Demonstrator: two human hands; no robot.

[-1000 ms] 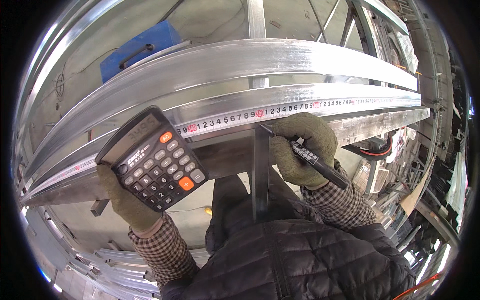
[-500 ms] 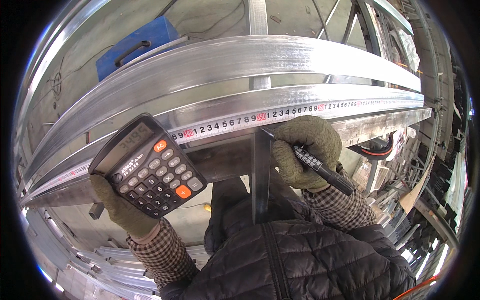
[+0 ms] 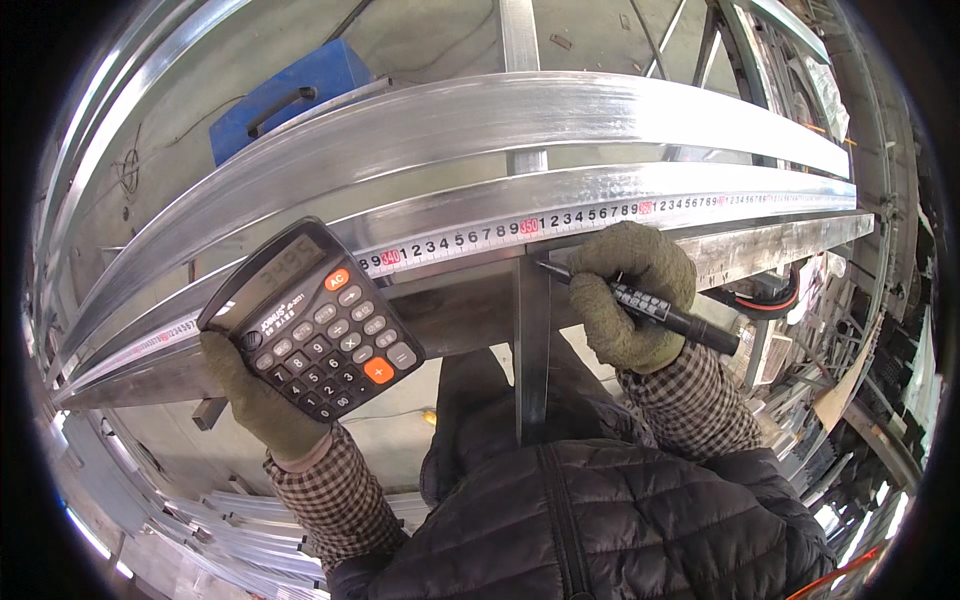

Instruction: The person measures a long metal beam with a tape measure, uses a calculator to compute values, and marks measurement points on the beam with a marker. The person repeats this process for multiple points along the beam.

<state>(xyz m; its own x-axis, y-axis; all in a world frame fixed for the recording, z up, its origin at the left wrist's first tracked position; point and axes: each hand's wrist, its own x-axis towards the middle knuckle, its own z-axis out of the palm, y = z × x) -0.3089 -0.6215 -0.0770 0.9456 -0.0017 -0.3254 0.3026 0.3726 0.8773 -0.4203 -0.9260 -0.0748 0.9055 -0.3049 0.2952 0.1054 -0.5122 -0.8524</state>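
My left hand, in a green work glove, grips a dark calculator by its lower left side, its lit display tilted up toward me. In my right hand, also gloved, a black marker pen is pinched with its tip pointing left, close to the upright metal post. A white tape measure with black and red markings runs along the near side of a shiny metal bar. The calculator covers part of the tape. My right glove is just below it.
Behind the tape lies another wide metal beam. A blue box with a black handle stands on the floor at the far left. Metal bars are stacked at the lower left. Racks and scrap crowd the right side.
My right hand has shifted slightly right, and the marker has turned flatter, its tip now a little farther from the post. The whole view has drifted a little; the calculator stays in my left hand.
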